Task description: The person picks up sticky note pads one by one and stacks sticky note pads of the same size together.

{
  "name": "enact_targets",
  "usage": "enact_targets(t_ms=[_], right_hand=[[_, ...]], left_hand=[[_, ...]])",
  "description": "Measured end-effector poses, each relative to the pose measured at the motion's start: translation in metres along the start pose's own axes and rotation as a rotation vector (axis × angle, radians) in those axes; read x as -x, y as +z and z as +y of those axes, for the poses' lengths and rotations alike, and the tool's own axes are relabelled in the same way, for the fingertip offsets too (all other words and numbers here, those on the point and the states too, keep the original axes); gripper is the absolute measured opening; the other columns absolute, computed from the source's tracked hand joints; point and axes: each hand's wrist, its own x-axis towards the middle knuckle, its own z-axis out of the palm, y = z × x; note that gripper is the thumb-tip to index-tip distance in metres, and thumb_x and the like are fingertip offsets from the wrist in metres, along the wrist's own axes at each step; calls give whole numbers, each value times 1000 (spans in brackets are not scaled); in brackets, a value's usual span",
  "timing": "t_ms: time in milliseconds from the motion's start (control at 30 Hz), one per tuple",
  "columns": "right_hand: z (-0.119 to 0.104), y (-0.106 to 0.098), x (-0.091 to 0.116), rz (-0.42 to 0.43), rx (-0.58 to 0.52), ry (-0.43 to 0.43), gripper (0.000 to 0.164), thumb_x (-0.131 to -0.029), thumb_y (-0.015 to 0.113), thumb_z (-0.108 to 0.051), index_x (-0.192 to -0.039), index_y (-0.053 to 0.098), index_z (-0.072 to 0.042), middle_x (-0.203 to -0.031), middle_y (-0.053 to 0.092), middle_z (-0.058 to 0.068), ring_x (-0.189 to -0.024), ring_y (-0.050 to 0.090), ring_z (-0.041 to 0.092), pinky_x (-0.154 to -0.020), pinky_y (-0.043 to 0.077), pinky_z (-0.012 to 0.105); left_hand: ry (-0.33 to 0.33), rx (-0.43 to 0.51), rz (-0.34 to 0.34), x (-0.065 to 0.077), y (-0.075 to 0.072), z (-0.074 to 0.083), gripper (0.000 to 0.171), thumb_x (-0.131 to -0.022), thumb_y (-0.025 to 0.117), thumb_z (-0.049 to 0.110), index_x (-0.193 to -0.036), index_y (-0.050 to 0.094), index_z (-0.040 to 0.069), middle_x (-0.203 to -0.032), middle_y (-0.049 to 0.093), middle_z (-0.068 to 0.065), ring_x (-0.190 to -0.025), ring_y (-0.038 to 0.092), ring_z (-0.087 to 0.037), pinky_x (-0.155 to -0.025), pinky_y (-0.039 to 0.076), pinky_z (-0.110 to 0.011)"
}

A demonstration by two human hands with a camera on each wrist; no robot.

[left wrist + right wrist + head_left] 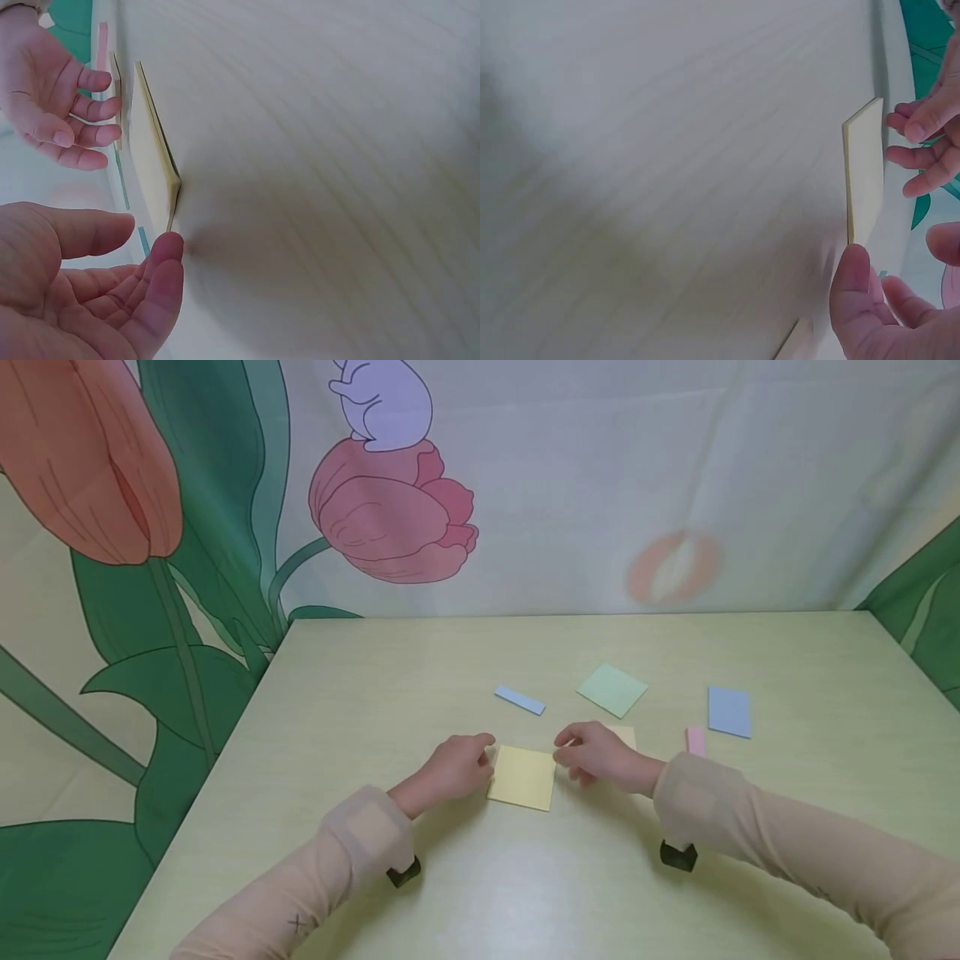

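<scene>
Relaxed and slightly bent, with thumb well apart from forefinger: the fingers of the left hand [454, 767], just at the left edge of a yellow paper pad [522, 779]. At its right edge, equally loose and released, the fingers of the right hand [603, 755] (contact or only closeness, on both sides: cannot tell surely). Between both hands, flat on the pale table [375, 677], the yellow paper pad itself. Partly hidden behind the right hand, a cream pad [626, 737]; farther right, a pink strip [696, 740] and a blue pad [729, 712]. Beyond the hands, a blue strip [520, 700] and a green pad [612, 691]. On the left sleeve [255, 897], a dark mark [297, 924] like a letter X. Behind everything, a printed cloth [570, 485] with tulips.
</scene>
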Motion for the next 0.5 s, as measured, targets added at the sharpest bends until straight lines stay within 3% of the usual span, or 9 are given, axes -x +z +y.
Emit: enact_targets(t_ms=[267,500], right_hand=[[2,4,-3,2,-212,151,43,-85,51,-12,-121,40,8,-101,57,19,-66,57,14,-61,51,27],[1,7,-2,-16,-301,192,43,-86,49,-9,-122,37,10,-94,56,17,-64,56,14,-60,52,27]], left_hand=[[-50,32,-30,-3,2,-1,41,-83,53,7,-123,47,-1,-83,59,-6,-60,47,-13,-52,38,-21],[-77,66,-49,-6,5,0,42,-81,56,7,-122,47,-1,-75,59,-5,-56,47,-11,-49,37,-19]])
